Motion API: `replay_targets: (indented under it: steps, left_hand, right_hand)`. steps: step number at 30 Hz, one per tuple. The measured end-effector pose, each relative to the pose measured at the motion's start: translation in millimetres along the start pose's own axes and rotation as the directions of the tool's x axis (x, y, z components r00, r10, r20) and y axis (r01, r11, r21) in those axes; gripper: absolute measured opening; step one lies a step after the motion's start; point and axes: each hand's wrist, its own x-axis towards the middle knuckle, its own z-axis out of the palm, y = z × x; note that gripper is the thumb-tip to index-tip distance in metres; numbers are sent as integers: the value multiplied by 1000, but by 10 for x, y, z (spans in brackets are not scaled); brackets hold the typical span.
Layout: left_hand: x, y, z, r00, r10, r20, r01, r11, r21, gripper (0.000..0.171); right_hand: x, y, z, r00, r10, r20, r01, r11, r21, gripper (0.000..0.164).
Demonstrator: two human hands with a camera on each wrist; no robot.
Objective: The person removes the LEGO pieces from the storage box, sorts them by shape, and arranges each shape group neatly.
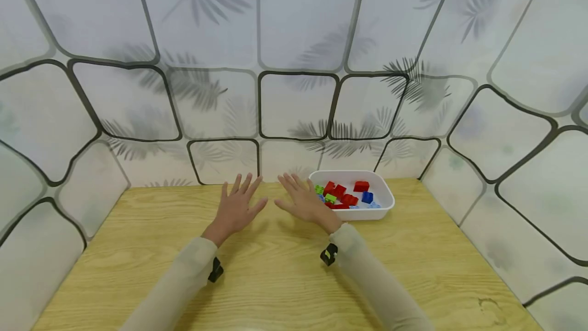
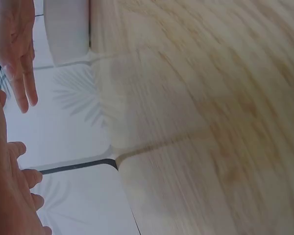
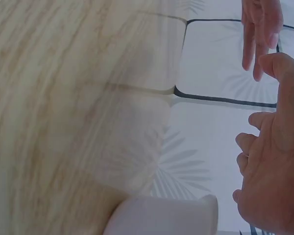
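Both hands are held over the wooden table with fingers spread and nothing in them. My left hand is left of the middle, palm down, its thumb pointing toward the other hand. My right hand mirrors it and overlaps the left edge of a white tray in the head view. In the tray lie red bricks, a blue brick, green bricks and light blue bricks. The right wrist view shows the tray's outer wall below the right hand.
The wood-grain table meets a patterned wall at the back and more patterned panels on both sides. A small dark device is strapped at each wrist, under the light sleeves.
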Motion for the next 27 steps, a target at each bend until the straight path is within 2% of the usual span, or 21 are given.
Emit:
replay_targets:
  steps: [4,11,20,27]
  left_hand:
    - [39,80,2,1000,-1,-11,-1,995,-96,69]
    - [82,233,76,999,-5,-33,-4,967,-254,70]
    - [111,545,212,999,0,-47,-20,911,-411,71]
    - [151,850,308,999,10,-43,-30,877,-479,73]
  right_hand:
    - [-19,80,-121,1000,16,-6,-16,1000,9,75]
    - [-188,352,-457,997,76,-9,-76,996,55,75]
    - [-442,858,-850,989,137,-53,-127,980,156,68]
    - [-702,1308,-1042,960,271,-76,-250,945,211,67]
